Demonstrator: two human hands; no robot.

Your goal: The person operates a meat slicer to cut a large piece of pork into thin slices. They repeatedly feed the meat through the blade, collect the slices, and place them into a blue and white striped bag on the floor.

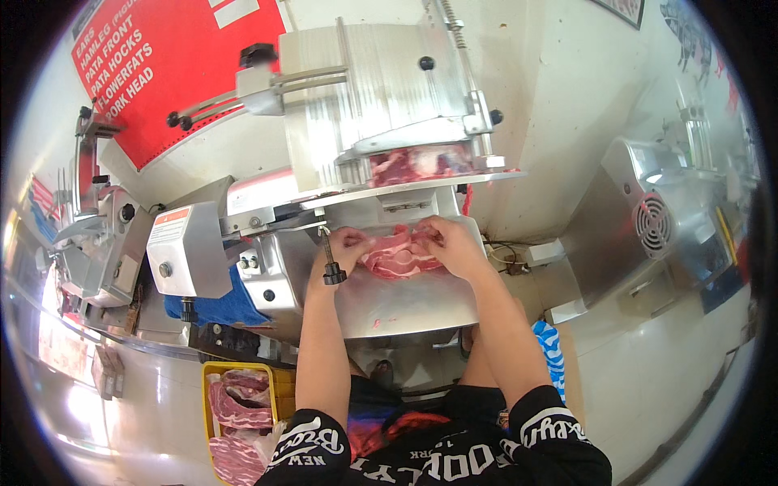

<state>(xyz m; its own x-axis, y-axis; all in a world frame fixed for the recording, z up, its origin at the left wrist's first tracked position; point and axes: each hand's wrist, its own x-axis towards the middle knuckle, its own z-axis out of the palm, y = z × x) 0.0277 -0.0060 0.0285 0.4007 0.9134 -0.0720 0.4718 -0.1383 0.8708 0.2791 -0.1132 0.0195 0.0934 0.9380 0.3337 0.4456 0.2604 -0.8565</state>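
Note:
Both of my hands are on sliced raw meat [401, 258] at the steel receiving tray [413, 304] of a meat slicer. The fingers of my left hand [349, 243] pinch its left edge. On the other side, my right hand [447, 243] grips the right end between thumb and fingers. The slices look marbled and overlap; how many there are is hidden. Just above, a larger block of meat [419, 164] sits on the slicer's carriage [377, 91] under a metal pusher arm [413, 130]. A threaded rod with a black knob [334, 273] hangs in front of my left wrist.
A yellow crate [282, 389] holding slabs of meat [240, 401] stands at lower left. Another slicer [106, 243] is at far left, and a steel machine with a round vent [650, 225] stands right. A blue cloth [231, 304] lies beside the slicer's base.

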